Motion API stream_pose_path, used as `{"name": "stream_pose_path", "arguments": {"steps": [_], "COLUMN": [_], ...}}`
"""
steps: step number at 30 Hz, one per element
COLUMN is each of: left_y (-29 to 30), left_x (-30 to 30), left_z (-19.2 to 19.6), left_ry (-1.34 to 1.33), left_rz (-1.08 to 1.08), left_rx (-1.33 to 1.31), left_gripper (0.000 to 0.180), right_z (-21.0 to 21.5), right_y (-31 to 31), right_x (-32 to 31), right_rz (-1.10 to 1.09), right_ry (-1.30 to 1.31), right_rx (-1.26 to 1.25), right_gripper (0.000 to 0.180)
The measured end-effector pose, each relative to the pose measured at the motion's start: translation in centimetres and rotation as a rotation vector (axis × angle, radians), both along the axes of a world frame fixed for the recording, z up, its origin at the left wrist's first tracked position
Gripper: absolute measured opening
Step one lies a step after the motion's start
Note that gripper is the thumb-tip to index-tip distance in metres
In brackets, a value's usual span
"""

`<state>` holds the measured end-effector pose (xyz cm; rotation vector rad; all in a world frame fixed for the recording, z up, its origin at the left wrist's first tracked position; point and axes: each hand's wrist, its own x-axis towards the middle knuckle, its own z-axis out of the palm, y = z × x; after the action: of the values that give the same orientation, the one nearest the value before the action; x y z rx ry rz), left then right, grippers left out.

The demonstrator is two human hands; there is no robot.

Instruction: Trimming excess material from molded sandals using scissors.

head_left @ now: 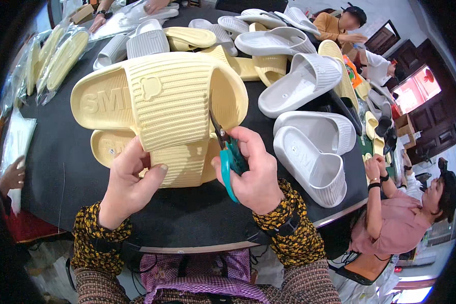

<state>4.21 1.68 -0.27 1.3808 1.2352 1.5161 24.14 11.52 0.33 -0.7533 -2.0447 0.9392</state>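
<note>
A pale yellow slide sandal (169,99) with a ribbed strap and a raised bear-head outline is held up in front of me, toe to the right. Below and partly behind it shows a second yellow slide sandal (180,164). My left hand (129,182) is closed at their near side, its thumb over the lower strap; most of its fingers are hidden. In my right hand (258,175) is a pair of scissors (229,164) with teal handles. Their dark blades point away from me, against the strap's right edge at the upper sandal's opening.
Grey slide sandals (309,162) lie close to my right on the black table (187,218). More grey and yellow sandals are heaped at the back. Bagged yellow sandals (66,58) and clear plastic bags (17,147) lie left. Co-workers' hands reach in at the far left; a person in pink (395,218) sits right.
</note>
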Motion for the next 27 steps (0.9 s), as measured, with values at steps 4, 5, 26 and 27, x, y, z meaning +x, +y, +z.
{"name": "stream_pose_path", "arguments": {"steps": [4,5,26,27], "left_y": [-0.05,-0.01,-0.26,-0.32], "left_x": [-0.09,-0.11,-0.24,-0.35], "left_z": [0.15,0.18,-0.09,0.0], "left_ry": [0.018,0.018,0.229,0.234], "left_rz": [0.013,0.006,0.049,0.035], "left_rx": [-0.013,-0.011,0.038,-0.007], "left_gripper": [0.049,0.048,0.03,0.031], "right_z": [-0.06,0.01,0.33,0.39], "right_y": [-0.09,-0.13,-0.5,-0.47], "right_x": [-0.07,-0.07,0.08,0.05], "right_rz": [-0.027,-0.04,-0.003,-0.018], "right_ry": [-0.019,-0.03,0.07,0.102], "right_rx": [0.029,0.033,-0.056,-0.063], "right_gripper": [0.047,0.048,0.05,0.049]}}
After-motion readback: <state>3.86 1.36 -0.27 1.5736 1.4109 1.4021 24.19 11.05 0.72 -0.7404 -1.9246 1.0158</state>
